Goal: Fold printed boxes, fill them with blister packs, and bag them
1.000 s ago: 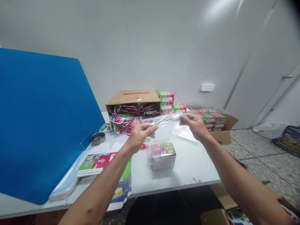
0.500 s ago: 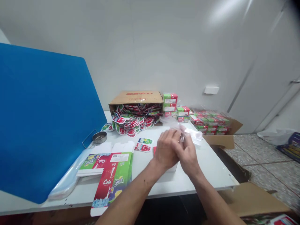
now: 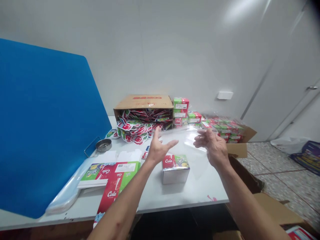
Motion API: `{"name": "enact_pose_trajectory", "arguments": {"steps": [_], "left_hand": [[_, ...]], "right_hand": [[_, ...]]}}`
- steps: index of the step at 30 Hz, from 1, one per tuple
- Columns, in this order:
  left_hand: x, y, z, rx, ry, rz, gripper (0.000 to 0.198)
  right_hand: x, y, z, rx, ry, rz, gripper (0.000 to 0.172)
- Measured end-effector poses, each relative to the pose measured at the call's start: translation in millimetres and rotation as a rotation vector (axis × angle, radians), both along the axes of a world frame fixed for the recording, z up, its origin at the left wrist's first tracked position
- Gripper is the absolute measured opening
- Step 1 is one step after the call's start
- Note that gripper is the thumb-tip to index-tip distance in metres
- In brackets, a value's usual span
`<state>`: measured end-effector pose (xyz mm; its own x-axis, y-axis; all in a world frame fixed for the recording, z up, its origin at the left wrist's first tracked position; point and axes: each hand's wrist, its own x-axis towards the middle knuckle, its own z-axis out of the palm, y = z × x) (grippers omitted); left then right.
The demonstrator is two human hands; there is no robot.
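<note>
The thin clear plastic film is glossy and creased, and it catches streaks of light. The small square carton with a red and green printed top is smooth card, shiny on top, with plain matt white sides. The flat red and green carton blanks carry the same glossy print. The brown shipping box is matt corrugated cardboard. The small round dish looks like dull metal. The white table top is smooth and faintly shiny, and the big blue panel is matt.
</note>
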<state>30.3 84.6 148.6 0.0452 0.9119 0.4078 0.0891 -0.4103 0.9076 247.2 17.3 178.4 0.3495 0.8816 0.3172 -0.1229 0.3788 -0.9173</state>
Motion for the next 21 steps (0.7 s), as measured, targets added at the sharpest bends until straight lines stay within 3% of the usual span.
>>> {"name": "enact_pose_trajectory", "arguments": {"steps": [2, 6, 11, 17, 21], "left_hand": [[-0.4, 10.6, 3.4, -0.096, -0.108, -0.135, 0.093], [-3.5, 23.1, 16.0, -0.089, -0.169, -0.292, 0.050], [-12.8, 33.5, 31.5, -0.075, -0.085, -0.284, 0.041], [-21.5, 44.1, 46.6, -0.064, 0.186, -0.209, 0.032], [-25.6, 47.5, 62.6, -0.146, 0.054, -0.208, 0.034]], "right_hand": [[5.3, 3.1, 3.5, -0.016, -0.037, 0.048, 0.052], [20.1, 13.3, 7.2, -0.006, -0.180, 0.048, 0.051], [49.0, 38.3, 11.2, 0.009, -0.497, 0.024, 0.046], [62.0, 64.6, 18.5, 0.098, -0.823, -0.033, 0.042], [56.5, 73.9, 28.8, 0.171, -0.908, -0.015, 0.034]]}}
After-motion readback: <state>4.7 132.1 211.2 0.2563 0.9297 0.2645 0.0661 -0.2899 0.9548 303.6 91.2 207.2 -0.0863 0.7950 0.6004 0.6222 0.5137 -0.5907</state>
